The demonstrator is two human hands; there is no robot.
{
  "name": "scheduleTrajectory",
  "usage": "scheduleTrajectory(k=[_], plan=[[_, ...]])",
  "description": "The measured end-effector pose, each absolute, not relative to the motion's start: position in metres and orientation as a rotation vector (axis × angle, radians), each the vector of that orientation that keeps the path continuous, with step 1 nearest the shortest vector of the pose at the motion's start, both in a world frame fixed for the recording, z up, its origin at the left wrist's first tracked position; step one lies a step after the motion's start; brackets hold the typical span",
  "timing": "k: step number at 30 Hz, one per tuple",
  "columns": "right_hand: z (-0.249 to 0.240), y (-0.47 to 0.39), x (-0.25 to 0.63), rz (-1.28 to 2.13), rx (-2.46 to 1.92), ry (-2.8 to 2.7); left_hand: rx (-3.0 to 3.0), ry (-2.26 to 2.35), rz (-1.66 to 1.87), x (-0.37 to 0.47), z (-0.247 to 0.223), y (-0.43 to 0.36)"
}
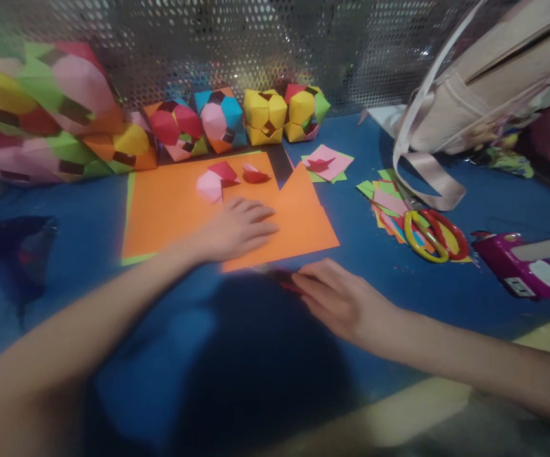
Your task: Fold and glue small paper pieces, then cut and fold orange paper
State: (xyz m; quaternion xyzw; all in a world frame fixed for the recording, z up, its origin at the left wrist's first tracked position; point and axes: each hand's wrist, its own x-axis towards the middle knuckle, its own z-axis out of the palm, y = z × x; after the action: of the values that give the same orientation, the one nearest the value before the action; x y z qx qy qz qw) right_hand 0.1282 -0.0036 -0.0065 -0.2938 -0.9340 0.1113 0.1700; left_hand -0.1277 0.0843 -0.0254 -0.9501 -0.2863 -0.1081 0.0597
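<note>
My left hand (242,230) lies flat with fingers spread on the orange paper (160,216), pressing where one orange sheet overlaps another. My right hand (334,295) is closed around a slim red tool (290,283) with a greyish, blade-like tip, blurred and partly hidden by the fingers. Its tip lies along the near edge of the orange paper. Just beyond my left hand, a pink-and-red folded paper piece (212,183) and a small red folded piece (254,174) rest on the sheet. A V-shaped gap shows between the orange sheets at the back.
Folded paper balls (174,127) line the perforated metal panel (236,44). On the blue table (374,304) lie square papers (332,162), paper scraps (389,200), red-and-yellow-handled scissors (425,238) and a purple device (517,263). A pale bag (484,95) with a strap stands back right.
</note>
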Motion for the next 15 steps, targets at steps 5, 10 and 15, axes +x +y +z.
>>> scheduleTrajectory(k=[5,10,15], plan=[[-0.012,-0.004,0.124,0.275,-0.828,-2.653,-2.873,-0.865,-0.327,-0.129,-0.027,0.084],[-0.015,-0.004,0.119,0.304,-0.815,-2.627,-2.883,-0.867,-0.327,-0.129,-0.026,0.083],[-0.017,-0.003,0.114,0.266,-0.744,-2.598,-2.884,-0.881,-0.316,-0.127,-0.024,0.082]])
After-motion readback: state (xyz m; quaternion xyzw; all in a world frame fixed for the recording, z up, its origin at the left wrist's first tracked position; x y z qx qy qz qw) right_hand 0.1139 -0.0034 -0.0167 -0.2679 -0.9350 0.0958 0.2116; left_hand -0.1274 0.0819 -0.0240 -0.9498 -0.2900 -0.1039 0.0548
